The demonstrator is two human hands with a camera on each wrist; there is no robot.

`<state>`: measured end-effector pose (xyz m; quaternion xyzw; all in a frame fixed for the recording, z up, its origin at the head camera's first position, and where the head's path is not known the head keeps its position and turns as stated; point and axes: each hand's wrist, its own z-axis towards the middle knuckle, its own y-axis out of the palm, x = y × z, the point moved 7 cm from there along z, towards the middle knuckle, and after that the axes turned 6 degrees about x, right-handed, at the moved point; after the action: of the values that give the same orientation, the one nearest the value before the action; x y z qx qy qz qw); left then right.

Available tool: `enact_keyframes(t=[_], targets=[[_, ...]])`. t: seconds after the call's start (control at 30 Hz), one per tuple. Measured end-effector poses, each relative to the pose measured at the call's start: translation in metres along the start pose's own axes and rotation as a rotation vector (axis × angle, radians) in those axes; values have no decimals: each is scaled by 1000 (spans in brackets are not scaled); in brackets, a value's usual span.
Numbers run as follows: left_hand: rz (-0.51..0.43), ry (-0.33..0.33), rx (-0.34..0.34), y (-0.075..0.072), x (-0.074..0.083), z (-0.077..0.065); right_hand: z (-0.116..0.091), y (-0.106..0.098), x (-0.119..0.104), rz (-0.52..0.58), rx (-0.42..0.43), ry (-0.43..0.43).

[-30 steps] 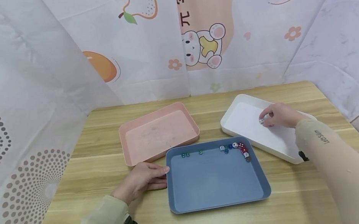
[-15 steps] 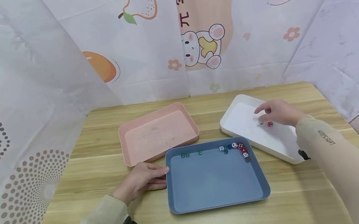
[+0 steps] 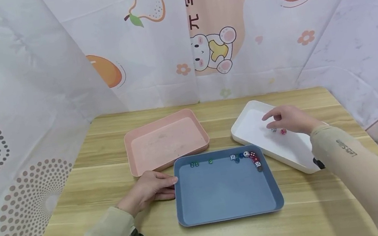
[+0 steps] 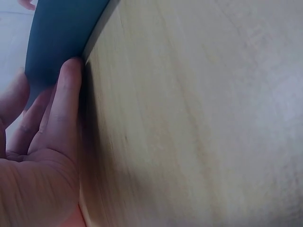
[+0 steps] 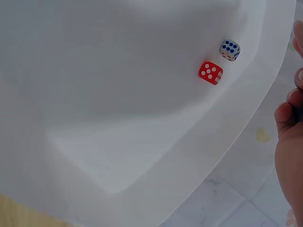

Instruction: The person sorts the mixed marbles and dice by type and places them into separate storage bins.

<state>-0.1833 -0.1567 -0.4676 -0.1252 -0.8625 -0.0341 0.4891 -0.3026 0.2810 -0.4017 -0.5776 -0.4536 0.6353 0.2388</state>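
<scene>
A blue tray point(image 3: 227, 193) lies on the table. My left hand point(image 3: 150, 190) holds its left wall, thumb at the rim and fingers against the outside; the left wrist view shows these fingers point(image 4: 66, 104) along the wall. Over the white tray point(image 3: 245, 128) hovers my right hand point(image 3: 291, 118), thumb and index finger apart with nothing between them. Below it in that tray sit a red die point(image 5: 210, 72) with white pips and a white die point(image 5: 230, 50) with blue and red pips, close together. The right wrist view catches only part of the hand.
Along the blue tray's back lie green marbles point(image 3: 194, 164). White dice point(image 3: 233, 157), a blue piece point(image 3: 241, 155) and red dice point(image 3: 253, 155) cluster in its back right corner. A pink tray point(image 3: 162, 138) stands behind left. A printed curtain point(image 3: 170, 92) hangs behind the table.
My right hand has let go of the white die, which stays beside the red one. The hand has moved slightly left with its fingers spread. The left hand keeps its place.
</scene>
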Motion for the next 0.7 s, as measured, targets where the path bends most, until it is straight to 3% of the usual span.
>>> enact_keyframes(t=[0.5, 0.7], targets=[[36, 50, 35, 0, 5, 3, -8, 4, -19, 65, -15, -60], [37, 49, 38, 0, 6, 3, -9, 8, -22, 40, 4, -56]])
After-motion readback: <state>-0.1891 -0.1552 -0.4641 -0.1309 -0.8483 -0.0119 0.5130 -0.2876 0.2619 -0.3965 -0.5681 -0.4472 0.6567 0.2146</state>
